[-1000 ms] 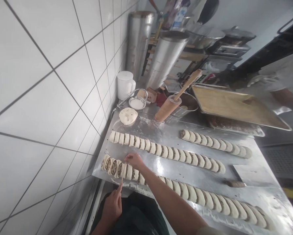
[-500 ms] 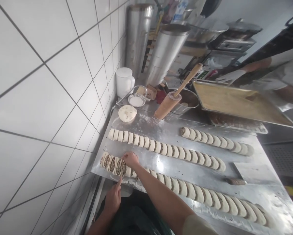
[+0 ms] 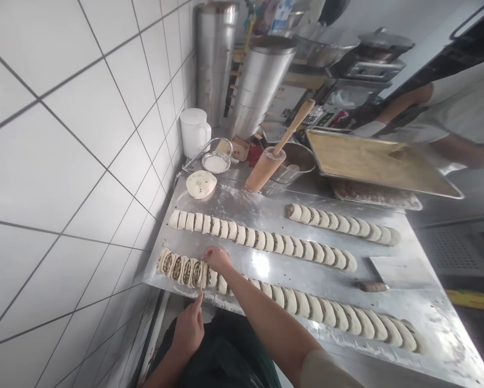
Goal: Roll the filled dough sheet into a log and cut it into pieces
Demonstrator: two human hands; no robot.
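Observation:
Three rows of sliced filled dough lie on a floured steel table [image 3: 306, 269]. In the near row [image 3: 306, 307], the leftmost slices [image 3: 177, 267] are turned so the dark filling shows. My right hand [image 3: 216, 260] reaches across this row, its fingers pinched on the slice beside the turned ones. My left hand [image 3: 190, 327] is at the table's near edge just below. Its index finger is stretched toward the slices, the other fingers are loosely curled, and it holds nothing. The middle row [image 3: 266, 240] and far row [image 3: 343, 223] lie untouched.
A scraper [image 3: 391, 269] lies at the right of the table. Beyond the rows are a flat dough round [image 3: 201, 184], a flour bowl [image 3: 215, 161], a white jug [image 3: 193, 132], a rolling pin [image 3: 266, 170] and steel cylinders [image 3: 262, 81]. Another person [image 3: 448, 124] stands by a baking tray [image 3: 371, 161]. A tiled wall runs along the left.
My right hand stays on the near row while more slices at its left end show filling. The other person's arm has moved over the tray. My view has shifted slightly.

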